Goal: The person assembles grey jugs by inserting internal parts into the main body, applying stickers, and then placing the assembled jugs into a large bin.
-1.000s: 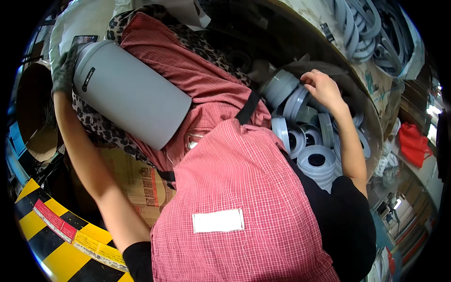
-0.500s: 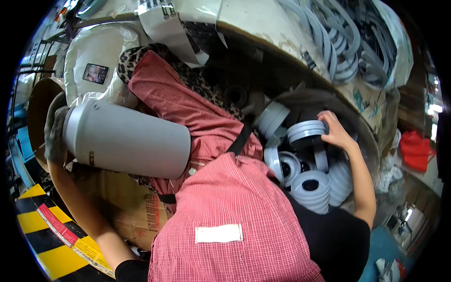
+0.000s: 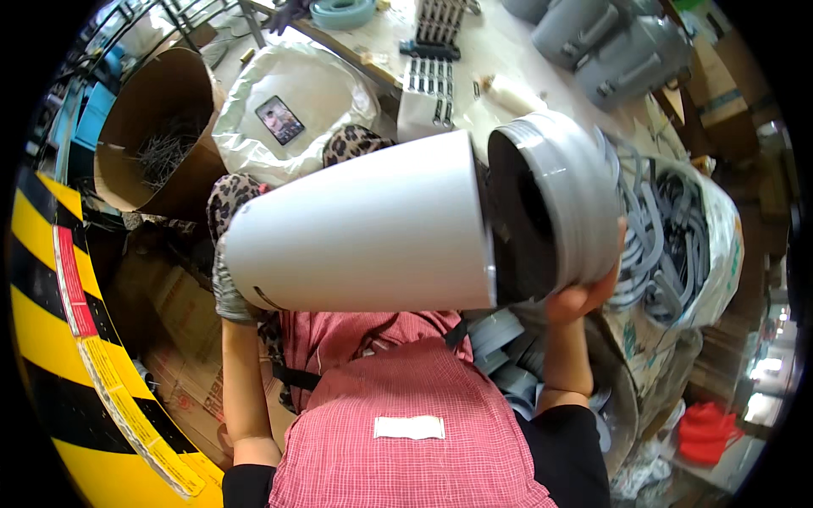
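Observation:
A large pale grey plastic cylinder (image 3: 364, 229) lies sideways in front of my chest, its wider open end facing right. My left hand (image 3: 230, 284), in a grey glove, grips its narrower left end; part of the fingers is hidden behind it. A shiny grey ribbed plastic collar (image 3: 580, 190) is in my bare right hand (image 3: 584, 292), whose fingers wrap round its lower right side. The collar faces the cylinder's open end, tilted, with a dark gap between them. More grey ribbed collars (image 3: 495, 334) lie in a bin beside my right arm.
A phone (image 3: 279, 120) rests on a white plastic-covered container (image 3: 241, 144). Left of it stands a cardboard drum (image 3: 182, 76) with thin wire pieces. Grey lidded canisters (image 3: 635, 63) stand on the far table, near a bag of grey curved strips (image 3: 669, 245). A yellow-black striped edge (image 3: 38, 339) runs along the left.
My right hand has lifted a ribbed collar from the bin and brought it to the cylinder's open end. My left hand has swung the cylinder rightward and up in front of me.

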`<action>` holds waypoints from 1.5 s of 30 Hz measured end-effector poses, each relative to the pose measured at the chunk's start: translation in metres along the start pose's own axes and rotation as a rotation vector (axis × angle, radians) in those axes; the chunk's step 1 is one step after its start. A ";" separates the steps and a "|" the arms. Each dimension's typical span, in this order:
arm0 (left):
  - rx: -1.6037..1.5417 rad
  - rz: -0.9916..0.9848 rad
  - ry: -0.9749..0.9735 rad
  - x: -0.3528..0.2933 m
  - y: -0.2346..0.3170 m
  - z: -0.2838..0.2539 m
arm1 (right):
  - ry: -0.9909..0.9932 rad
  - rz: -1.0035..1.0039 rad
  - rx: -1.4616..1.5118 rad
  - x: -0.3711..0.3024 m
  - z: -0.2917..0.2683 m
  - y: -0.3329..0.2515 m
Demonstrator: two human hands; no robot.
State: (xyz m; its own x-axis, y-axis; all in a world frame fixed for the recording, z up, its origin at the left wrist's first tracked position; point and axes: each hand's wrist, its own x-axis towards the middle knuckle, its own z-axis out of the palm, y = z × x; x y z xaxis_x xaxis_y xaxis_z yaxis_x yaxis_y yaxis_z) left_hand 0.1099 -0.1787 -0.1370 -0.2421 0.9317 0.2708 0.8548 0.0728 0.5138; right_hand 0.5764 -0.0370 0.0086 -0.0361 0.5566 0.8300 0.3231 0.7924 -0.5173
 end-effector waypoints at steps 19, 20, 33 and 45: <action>-0.207 -0.061 0.236 -0.001 0.049 0.000 | -0.398 -0.451 0.306 -0.001 0.034 0.019; -0.208 -0.063 0.224 -0.002 0.053 -0.003 | -0.327 -0.417 0.346 -0.005 0.035 0.020; -0.098 0.352 0.712 0.040 0.131 -0.157 | -0.215 1.020 1.011 -0.067 0.125 0.041; -0.434 -0.012 0.593 0.042 0.112 -0.114 | -0.248 0.660 1.042 0.006 0.113 0.075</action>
State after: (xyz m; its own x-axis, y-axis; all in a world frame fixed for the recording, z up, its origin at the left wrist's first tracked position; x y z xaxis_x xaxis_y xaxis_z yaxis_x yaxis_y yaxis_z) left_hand 0.1432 -0.1723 0.0241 -0.5634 0.5733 0.5948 0.6214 -0.1803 0.7624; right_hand 0.4939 0.0540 -0.0484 -0.3650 0.8636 0.3476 -0.5473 0.1030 -0.8305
